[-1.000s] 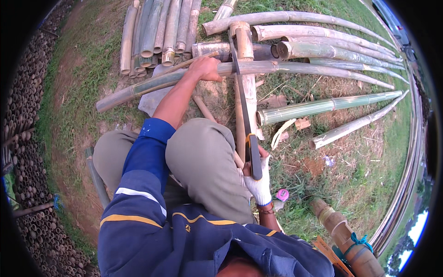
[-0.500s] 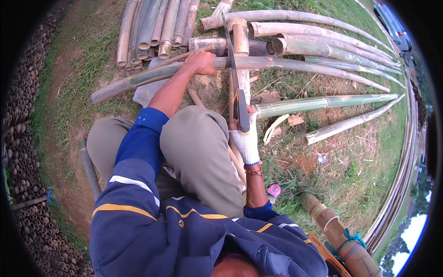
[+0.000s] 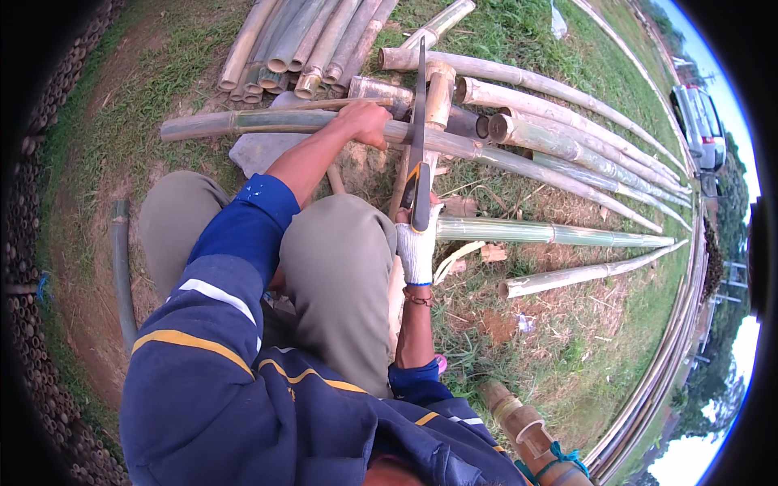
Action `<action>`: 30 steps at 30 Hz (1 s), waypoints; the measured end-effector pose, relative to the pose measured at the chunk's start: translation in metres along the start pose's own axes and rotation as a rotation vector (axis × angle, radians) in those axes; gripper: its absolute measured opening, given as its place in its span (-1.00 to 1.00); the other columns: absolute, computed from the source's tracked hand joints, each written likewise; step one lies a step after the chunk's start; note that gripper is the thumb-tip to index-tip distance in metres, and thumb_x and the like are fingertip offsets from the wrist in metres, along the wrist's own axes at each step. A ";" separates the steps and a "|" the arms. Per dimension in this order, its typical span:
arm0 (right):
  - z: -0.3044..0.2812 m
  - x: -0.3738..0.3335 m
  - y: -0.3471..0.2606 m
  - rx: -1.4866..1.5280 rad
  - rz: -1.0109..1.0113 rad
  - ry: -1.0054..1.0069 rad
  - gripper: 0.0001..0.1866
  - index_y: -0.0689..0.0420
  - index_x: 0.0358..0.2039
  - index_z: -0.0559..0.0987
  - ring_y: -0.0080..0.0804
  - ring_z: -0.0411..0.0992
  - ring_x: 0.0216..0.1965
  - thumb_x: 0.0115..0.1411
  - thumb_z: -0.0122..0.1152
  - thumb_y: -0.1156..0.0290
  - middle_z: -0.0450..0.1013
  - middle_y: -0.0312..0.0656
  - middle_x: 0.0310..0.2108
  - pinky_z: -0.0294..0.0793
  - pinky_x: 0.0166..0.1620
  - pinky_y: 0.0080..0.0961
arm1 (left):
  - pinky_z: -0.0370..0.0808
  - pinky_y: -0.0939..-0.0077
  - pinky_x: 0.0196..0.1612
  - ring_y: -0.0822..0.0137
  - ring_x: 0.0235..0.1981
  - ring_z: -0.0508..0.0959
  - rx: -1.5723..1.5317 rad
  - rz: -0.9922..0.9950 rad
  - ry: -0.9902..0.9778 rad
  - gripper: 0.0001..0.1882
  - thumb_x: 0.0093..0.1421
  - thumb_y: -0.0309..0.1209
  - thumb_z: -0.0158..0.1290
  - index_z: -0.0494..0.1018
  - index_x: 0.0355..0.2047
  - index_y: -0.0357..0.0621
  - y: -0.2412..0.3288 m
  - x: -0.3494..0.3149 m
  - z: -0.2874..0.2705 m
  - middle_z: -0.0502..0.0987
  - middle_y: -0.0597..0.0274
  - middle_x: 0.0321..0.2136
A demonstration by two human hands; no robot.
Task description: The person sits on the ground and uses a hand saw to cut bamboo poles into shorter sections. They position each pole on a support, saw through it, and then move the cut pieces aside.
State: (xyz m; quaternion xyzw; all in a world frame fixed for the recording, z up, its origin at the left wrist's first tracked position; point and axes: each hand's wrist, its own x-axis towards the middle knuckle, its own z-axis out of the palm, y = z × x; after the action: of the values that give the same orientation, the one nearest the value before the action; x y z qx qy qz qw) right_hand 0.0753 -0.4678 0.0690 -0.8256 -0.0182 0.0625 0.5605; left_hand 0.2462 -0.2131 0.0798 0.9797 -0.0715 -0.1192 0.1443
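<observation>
A long grey-green bamboo pole [image 3: 279,121] lies crosswise in front of me over a bamboo support [image 3: 440,93]. My bare left hand [image 3: 366,123] is closed around it, just left of the saw; a thin bamboo strip [image 3: 324,104] runs behind that hand, and whether it is held too is unclear. My right hand [image 3: 417,247], in a white knit glove, grips the black and yellow handle of a hand saw [image 3: 419,154]. The blade points away from me and crosses the pole. How deep its teeth sit is hidden.
Cut bamboo poles [image 3: 312,44] are stacked at the far left. Several more poles [image 3: 559,138] fan out to the right. A flat grey stone [image 3: 259,152] lies beneath the pole. A notched bamboo piece with blue-green cord [image 3: 527,433] is near my right side. A vehicle [image 3: 701,125] stands far right.
The view has swung, so the surroundings appear shifted and rotated. Both hands keep their grips on pole and saw, and the blade still crosses the pole.
</observation>
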 end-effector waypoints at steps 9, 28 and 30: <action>-0.077 -0.242 0.050 0.435 0.338 0.047 -0.30 0.21 0.40 0.30 -0.36 0.38 0.20 0.35 0.36 0.28 0.36 -0.14 0.20 0.40 0.30 -0.37 | 0.66 0.02 0.09 -0.14 -0.04 0.74 -0.043 -0.007 -0.012 -0.27 -0.09 -0.05 0.48 0.69 0.10 -0.10 -0.005 0.000 0.009 0.76 -0.14 -0.14; -0.062 -0.188 0.019 -0.028 0.010 -0.040 -0.34 0.25 0.35 0.31 -0.20 0.46 0.14 0.44 0.25 0.10 0.39 -0.02 0.17 0.44 0.24 -0.20 | 0.64 0.04 0.13 -0.12 0.00 0.73 -0.080 -0.017 -0.012 -0.25 -0.07 -0.03 0.45 0.68 0.12 -0.14 -0.020 -0.011 0.010 0.75 -0.19 -0.09; -0.040 -0.126 0.018 -0.059 0.030 -0.097 -0.35 0.23 0.39 0.28 -0.18 0.52 0.07 0.38 0.27 0.30 0.44 0.02 0.15 0.50 0.20 -0.25 | 0.65 0.03 0.11 -0.11 0.00 0.74 -0.031 -0.031 0.011 -0.25 -0.06 -0.02 0.45 0.67 0.13 -0.13 -0.025 -0.016 0.014 0.75 -0.16 -0.09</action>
State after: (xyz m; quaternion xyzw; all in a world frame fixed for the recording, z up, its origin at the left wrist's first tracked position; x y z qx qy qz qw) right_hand -0.0458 -0.5244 0.0774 -0.8379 -0.0346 0.1101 0.5335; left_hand 0.2298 -0.1901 0.0621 0.9790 -0.0536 -0.1171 0.1580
